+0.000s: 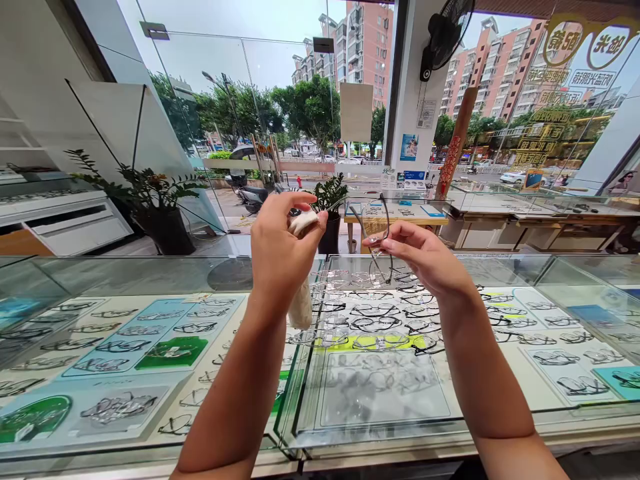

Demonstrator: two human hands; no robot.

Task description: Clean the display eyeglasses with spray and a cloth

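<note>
Right hand [425,257] has a pinch grip on the glasses [377,233], held up above the glass bench [150,280]. Left hand [280,250] grips a cloth [301,223], apparently beside the lens. Frame looks light, thin, fragile; hold by rim, off the lenses.

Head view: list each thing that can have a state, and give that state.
left hand: raised, shut on the cloth.
cloth: pale, pinched at the top, the rest hanging down.
right hand: raised, pinching the glasses.
glasses: held up above the glass counter, temples unfolded.
glass counter: closed, rows of frames laid under it.
wall fan: blur does not show whether it runs.
</note>
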